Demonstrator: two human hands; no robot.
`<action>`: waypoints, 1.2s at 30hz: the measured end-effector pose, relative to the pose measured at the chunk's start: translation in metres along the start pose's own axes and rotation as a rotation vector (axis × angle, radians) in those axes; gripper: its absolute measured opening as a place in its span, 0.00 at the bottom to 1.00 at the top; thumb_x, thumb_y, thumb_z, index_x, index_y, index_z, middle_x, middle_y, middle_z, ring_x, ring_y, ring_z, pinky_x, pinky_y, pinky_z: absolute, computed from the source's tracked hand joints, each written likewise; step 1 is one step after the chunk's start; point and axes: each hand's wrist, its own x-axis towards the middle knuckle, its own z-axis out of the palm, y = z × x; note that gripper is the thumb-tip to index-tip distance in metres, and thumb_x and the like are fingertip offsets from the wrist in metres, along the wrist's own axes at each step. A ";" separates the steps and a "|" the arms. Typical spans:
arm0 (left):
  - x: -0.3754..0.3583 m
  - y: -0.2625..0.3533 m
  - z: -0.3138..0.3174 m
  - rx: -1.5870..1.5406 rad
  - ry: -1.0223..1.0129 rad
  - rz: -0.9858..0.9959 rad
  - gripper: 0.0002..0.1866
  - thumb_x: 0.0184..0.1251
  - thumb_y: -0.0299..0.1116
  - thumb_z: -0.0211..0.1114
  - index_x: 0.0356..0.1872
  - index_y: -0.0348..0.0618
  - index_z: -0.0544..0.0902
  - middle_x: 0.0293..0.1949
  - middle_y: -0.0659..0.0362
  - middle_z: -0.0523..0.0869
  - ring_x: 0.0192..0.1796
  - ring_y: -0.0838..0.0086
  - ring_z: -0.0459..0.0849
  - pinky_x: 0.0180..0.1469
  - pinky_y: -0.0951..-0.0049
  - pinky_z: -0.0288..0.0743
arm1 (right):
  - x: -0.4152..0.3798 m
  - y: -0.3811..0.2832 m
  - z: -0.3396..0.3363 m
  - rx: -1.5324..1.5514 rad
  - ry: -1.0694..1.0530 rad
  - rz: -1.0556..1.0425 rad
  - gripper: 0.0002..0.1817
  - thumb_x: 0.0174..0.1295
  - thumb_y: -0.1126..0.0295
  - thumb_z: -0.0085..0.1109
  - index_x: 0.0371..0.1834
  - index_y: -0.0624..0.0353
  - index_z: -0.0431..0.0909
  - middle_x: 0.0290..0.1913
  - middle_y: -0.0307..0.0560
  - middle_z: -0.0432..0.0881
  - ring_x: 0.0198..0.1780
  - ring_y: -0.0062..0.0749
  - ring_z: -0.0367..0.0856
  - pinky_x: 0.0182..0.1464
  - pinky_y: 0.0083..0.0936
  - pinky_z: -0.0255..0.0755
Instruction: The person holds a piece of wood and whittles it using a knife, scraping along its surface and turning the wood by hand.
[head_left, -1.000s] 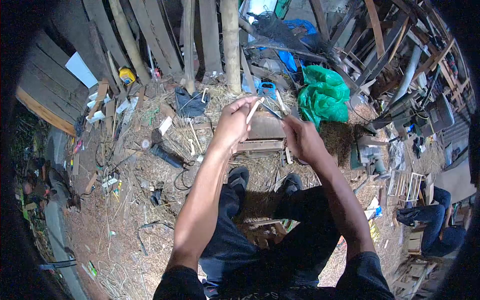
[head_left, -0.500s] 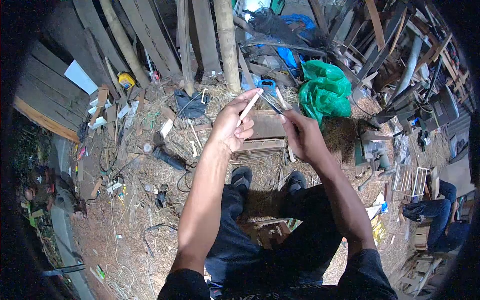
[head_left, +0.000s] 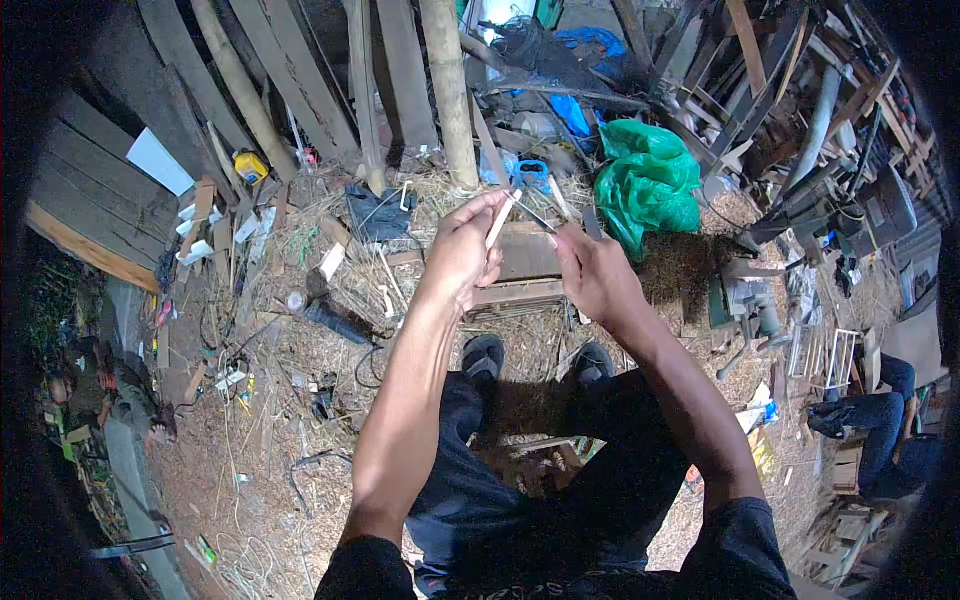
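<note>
My left hand (head_left: 463,250) is closed round a thin pale strip of wood (head_left: 503,220), which stands slanted with its upper end out past the fingers. My right hand (head_left: 598,275) is closed on a slim knife-like tool (head_left: 536,217); its narrow blade points up and left and meets the strip near its upper end. Part of the tool's handle is hidden by the fingers. Below and between both hands lies a wooden block or low bench (head_left: 528,257).
A green plastic bag (head_left: 650,185) lies beyond my right hand. Bamboo and planks (head_left: 450,95) lean at the back. A metal machine (head_left: 750,310) stands at the right, and a seated person's legs (head_left: 875,425) show farther right. Straw and shavings cover the ground.
The strip and my left hand have shifted slightly down. My right hand has turned a little, and the tool's blade lies nearer the strip's upper end.
</note>
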 end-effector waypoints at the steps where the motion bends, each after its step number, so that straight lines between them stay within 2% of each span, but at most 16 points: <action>1: -0.001 0.000 0.001 0.018 0.011 -0.016 0.16 0.76 0.30 0.45 0.58 0.40 0.74 0.17 0.66 0.69 0.13 0.85 0.62 0.10 0.83 0.50 | 0.000 0.003 0.000 0.084 -0.006 -0.045 0.09 0.69 0.68 0.49 0.39 0.60 0.76 0.29 0.59 0.78 0.28 0.52 0.76 0.31 0.41 0.71; 3: 0.001 -0.001 -0.005 -0.015 -0.044 -0.052 0.16 0.76 0.30 0.45 0.59 0.40 0.73 0.17 0.66 0.68 0.12 0.86 0.61 0.09 0.84 0.50 | 0.003 0.014 -0.002 0.253 -0.011 -0.136 0.11 0.70 0.67 0.51 0.35 0.62 0.78 0.19 0.50 0.73 0.19 0.31 0.70 0.25 0.31 0.64; 4: 0.002 -0.002 -0.007 -0.031 -0.073 -0.072 0.16 0.76 0.30 0.45 0.60 0.40 0.73 0.17 0.66 0.68 0.11 0.86 0.60 0.09 0.84 0.50 | 0.008 0.020 -0.005 0.411 -0.070 -0.158 0.12 0.71 0.66 0.51 0.36 0.62 0.79 0.19 0.41 0.71 0.20 0.25 0.66 0.24 0.27 0.62; 6: 0.004 0.001 -0.008 -0.143 -0.191 -0.063 0.17 0.76 0.31 0.45 0.61 0.39 0.72 0.16 0.66 0.68 0.11 0.86 0.59 0.09 0.85 0.49 | 0.006 0.025 -0.022 0.686 -0.247 0.053 0.13 0.73 0.65 0.51 0.38 0.63 0.81 0.22 0.27 0.69 0.24 0.16 0.62 0.26 0.18 0.58; 7: 0.005 0.001 -0.008 -0.206 -0.252 -0.056 0.17 0.76 0.31 0.45 0.61 0.39 0.72 0.16 0.66 0.67 0.10 0.87 0.58 0.08 0.85 0.49 | 0.006 0.026 -0.018 0.642 -0.139 0.005 0.12 0.73 0.66 0.51 0.38 0.63 0.81 0.21 0.28 0.69 0.24 0.16 0.62 0.26 0.18 0.58; 9: 0.007 -0.001 -0.008 -0.223 -0.238 -0.053 0.18 0.77 0.31 0.45 0.62 0.39 0.71 0.16 0.66 0.67 0.10 0.87 0.58 0.08 0.86 0.49 | 0.006 0.025 -0.006 0.549 0.062 -0.093 0.11 0.72 0.68 0.51 0.39 0.64 0.81 0.21 0.31 0.70 0.24 0.15 0.63 0.25 0.18 0.58; 10: 0.008 -0.001 -0.009 -0.225 -0.230 -0.053 0.18 0.77 0.32 0.45 0.62 0.39 0.71 0.16 0.66 0.67 0.10 0.87 0.58 0.08 0.86 0.48 | 0.002 0.018 -0.012 0.274 0.023 -0.001 0.09 0.68 0.68 0.55 0.40 0.62 0.80 0.25 0.56 0.78 0.25 0.36 0.79 0.30 0.34 0.69; 13: 0.009 -0.001 -0.010 -0.232 -0.214 -0.041 0.18 0.75 0.28 0.41 0.61 0.42 0.73 0.15 0.68 0.65 0.11 0.87 0.56 0.11 0.84 0.48 | 0.003 0.019 0.000 0.235 0.115 -0.122 0.06 0.66 0.71 0.56 0.41 0.62 0.78 0.26 0.63 0.76 0.27 0.55 0.80 0.29 0.42 0.69; 14: 0.010 -0.002 -0.010 -0.235 -0.203 -0.043 0.18 0.75 0.28 0.42 0.61 0.43 0.73 0.15 0.68 0.65 0.11 0.87 0.56 0.11 0.84 0.48 | 0.001 0.017 -0.001 0.186 0.148 -0.136 0.07 0.68 0.73 0.54 0.40 0.66 0.78 0.22 0.54 0.74 0.21 0.35 0.72 0.27 0.31 0.67; 17: 0.010 -0.002 -0.009 -0.241 -0.173 -0.046 0.18 0.75 0.29 0.42 0.61 0.43 0.72 0.15 0.68 0.65 0.11 0.87 0.56 0.11 0.83 0.48 | 0.002 0.014 0.001 0.082 0.149 -0.102 0.06 0.67 0.71 0.55 0.40 0.63 0.78 0.26 0.61 0.77 0.25 0.56 0.76 0.29 0.38 0.69; 20: 0.010 -0.002 -0.007 -0.246 -0.161 -0.052 0.18 0.76 0.30 0.42 0.62 0.42 0.71 0.16 0.68 0.66 0.10 0.87 0.56 0.10 0.84 0.49 | 0.002 0.011 0.002 -0.006 0.172 -0.088 0.07 0.67 0.69 0.53 0.43 0.59 0.75 0.30 0.63 0.79 0.33 0.64 0.77 0.31 0.47 0.70; 23: 0.011 -0.005 -0.005 -0.244 -0.146 -0.054 0.17 0.77 0.30 0.43 0.62 0.41 0.71 0.17 0.66 0.68 0.10 0.87 0.58 0.08 0.85 0.48 | -0.001 -0.002 0.001 -0.136 0.137 -0.011 0.07 0.69 0.68 0.49 0.45 0.57 0.73 0.32 0.63 0.79 0.35 0.64 0.78 0.33 0.52 0.69; 26: 0.008 -0.007 -0.004 -0.176 -0.104 -0.058 0.17 0.76 0.30 0.44 0.61 0.41 0.72 0.16 0.66 0.68 0.10 0.86 0.58 0.09 0.85 0.48 | -0.004 0.001 0.004 -0.119 0.114 -0.017 0.08 0.69 0.65 0.48 0.43 0.56 0.71 0.37 0.61 0.82 0.34 0.64 0.81 0.35 0.54 0.73; 31: 0.003 -0.008 0.001 -0.001 -0.048 -0.039 0.16 0.75 0.30 0.45 0.59 0.40 0.73 0.16 0.66 0.68 0.11 0.85 0.59 0.10 0.84 0.49 | -0.013 0.001 0.003 -0.087 0.074 0.012 0.09 0.69 0.65 0.48 0.44 0.57 0.72 0.38 0.61 0.82 0.34 0.64 0.81 0.35 0.54 0.74; 34: 0.001 -0.010 0.003 0.068 -0.056 -0.061 0.19 0.73 0.30 0.43 0.59 0.42 0.76 0.20 0.67 0.70 0.16 0.86 0.65 0.12 0.83 0.52 | -0.013 0.003 0.005 -0.081 0.070 0.007 0.09 0.69 0.65 0.48 0.45 0.58 0.72 0.37 0.61 0.82 0.34 0.64 0.80 0.35 0.54 0.74; 36: -0.001 -0.015 0.005 0.063 -0.054 -0.079 0.18 0.73 0.30 0.43 0.59 0.42 0.75 0.20 0.67 0.70 0.16 0.86 0.65 0.12 0.83 0.52 | -0.013 0.003 0.006 -0.070 0.069 0.000 0.09 0.68 0.66 0.48 0.45 0.58 0.73 0.37 0.61 0.82 0.35 0.64 0.81 0.36 0.53 0.74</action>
